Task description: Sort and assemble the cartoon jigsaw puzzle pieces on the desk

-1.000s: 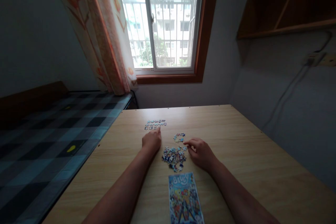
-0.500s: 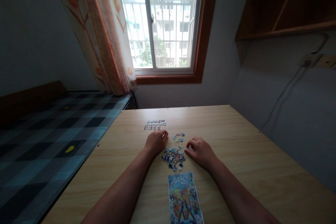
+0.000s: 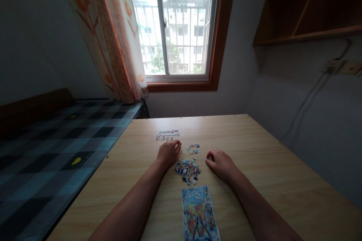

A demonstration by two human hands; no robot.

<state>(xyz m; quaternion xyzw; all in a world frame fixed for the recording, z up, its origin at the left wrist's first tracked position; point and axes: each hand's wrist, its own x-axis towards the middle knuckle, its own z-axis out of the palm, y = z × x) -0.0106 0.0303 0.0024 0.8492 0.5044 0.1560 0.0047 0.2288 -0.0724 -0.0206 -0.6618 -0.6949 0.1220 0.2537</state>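
My left hand (image 3: 169, 153) rests on the table left of a loose heap of small jigsaw puzzle pieces (image 3: 187, 170). Its fingers are loosely curled and apart from the thumb, with no piece visible in them. To the right of the heap lies my right hand (image 3: 220, 162), fingers bent, a small gap between thumb and forefinger, nothing seen between them. Between the hands, a little farther off, several joined pieces form a curved strip (image 3: 193, 149). Beyond my left hand, more pieces lie in rows (image 3: 167, 134). A picture sheet marked "Bluey" (image 3: 199, 212) lies nearest me.
The wooden table (image 3: 254, 196) reaches toward a window (image 3: 183, 26) with a flowered curtain (image 3: 110, 37). A bed with a checked cover (image 3: 70, 147) stands along the left. A wall shelf (image 3: 311, 11) and a cable (image 3: 307, 99) are on the right.
My right hand has drawn back slightly to the right, away from the heap. The left hand stays in place, and the pieces look unchanged.
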